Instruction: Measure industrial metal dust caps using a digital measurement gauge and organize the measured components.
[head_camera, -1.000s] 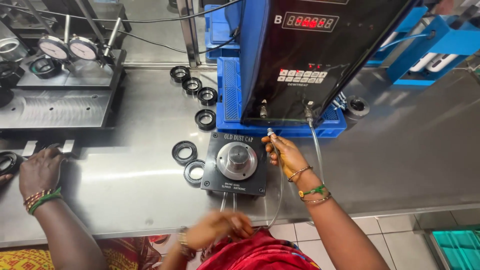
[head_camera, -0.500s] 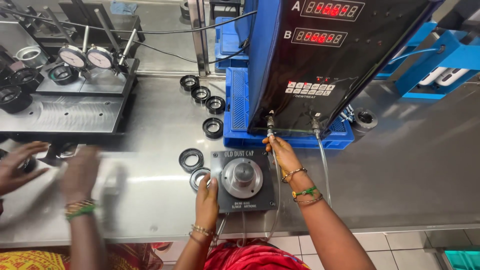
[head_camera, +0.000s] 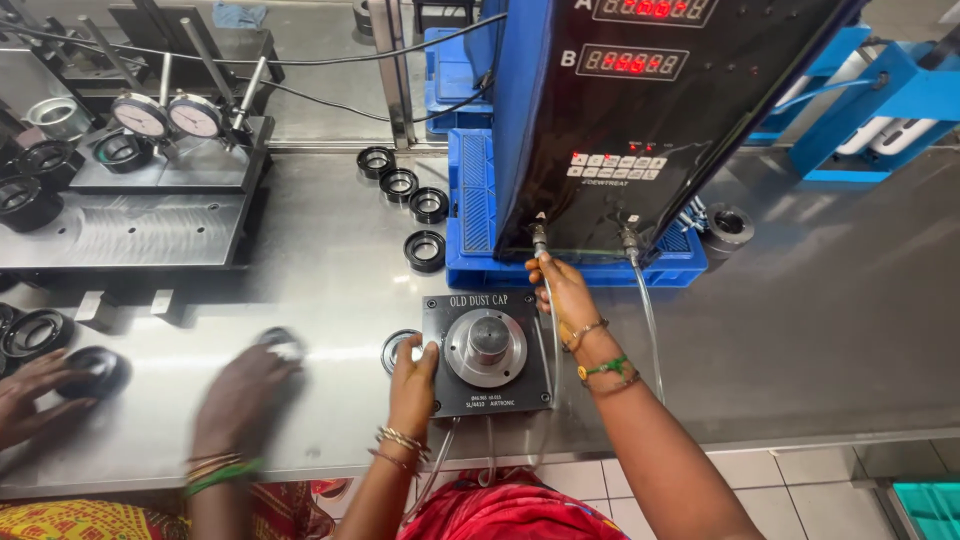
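Twice checked; found left hand (head_camera: 415, 375) laid loosely, grasping nothing, on the black fixture plate (head_camera: 490, 400) at the steel bench (head_camera: 800, 330) front, right hand (head_camera: 565, 295) pinching the clear hose (head_camera: 543, 262) beneath the blue tester (head_camera: 640, 120); judged steadying the plate and avoiding kinks advisable

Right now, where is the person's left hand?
In the head view, the left hand rests on the left edge of the black gauge block, low and centre-left, beside a ring on the steel table.
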